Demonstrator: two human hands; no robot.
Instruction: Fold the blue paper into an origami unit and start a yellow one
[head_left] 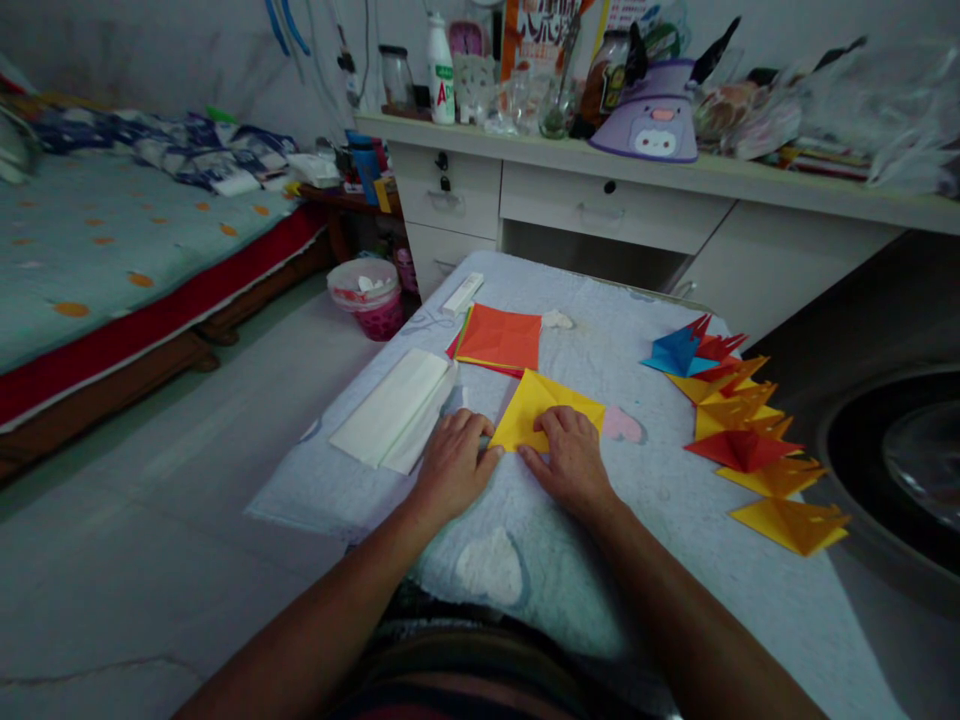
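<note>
A yellow sheet of origami paper (pixel 517 415) lies on the cloth-covered table in front of me, with crease lines on it. My left hand (pixel 459 455) has thumb and fingers closed at its left corner. On the right part of the sheet, my right hand (pixel 574 455) rests with bent fingers on the paper and the thumb at the near edge. Just beyond is a stack of coloured square paper (pixel 499 338), orange on top. Folded paper cranes (pixel 750 450) in blue, red, orange and yellow stand in an overlapping row to the right.
White folded tissue (pixel 394 410) lies left of my hands. A small white box (pixel 463 293) and a crumpled white scrap (pixel 557 319) are farther back. A white desk (pixel 442 205) with bottles and jars stands behind the table. A pink bin (pixel 375 310) and a bed (pixel 112 240) are at left.
</note>
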